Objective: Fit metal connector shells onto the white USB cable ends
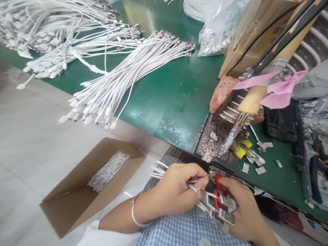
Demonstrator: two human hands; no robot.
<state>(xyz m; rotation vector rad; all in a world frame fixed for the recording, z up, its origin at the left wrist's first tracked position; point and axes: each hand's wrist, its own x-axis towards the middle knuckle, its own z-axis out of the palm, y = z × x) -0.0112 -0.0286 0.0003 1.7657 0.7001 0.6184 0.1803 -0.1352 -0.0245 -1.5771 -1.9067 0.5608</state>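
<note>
**Close-quarters handwork; counts partly obstructed**

The left hand (179, 188) is clenched on several white cables (159, 170), pinched between thumb and forefinger. The tails emerge behind the knuckles; the metal plugs (227, 217) project past the fingertips toward the right hand (243, 205). The right hand grasps a red-handled tool (217, 191), its dark tip close by the left fingertips; whether its jaws are parted cannot be read.

Handling, as judged: the left pinch should be firm and near the plugs, so that the cables do not fan out. The tool tip is best squared to one piece at a time, clear of the cable jackets and the left thumb, with light pressure, as thin metal would likely dent.

Count. Hands: two. Red-handled tools: one. Held cables: at least three tails. Held plugs: at least three, others overlapped. Beyond the right fingers: one wood-handled iron (248, 102), one yellow pad (239, 148), at least four loose metal shells (260, 170). Beyond the left fingers, leftward: one distinct cable bundle (128, 78) on the green bench (176, 92); further bundles (77, 48) behind it, uncountable. Left of the left fingers, lower: one cardboard box (99, 157) containing one white batch (109, 171).
</note>
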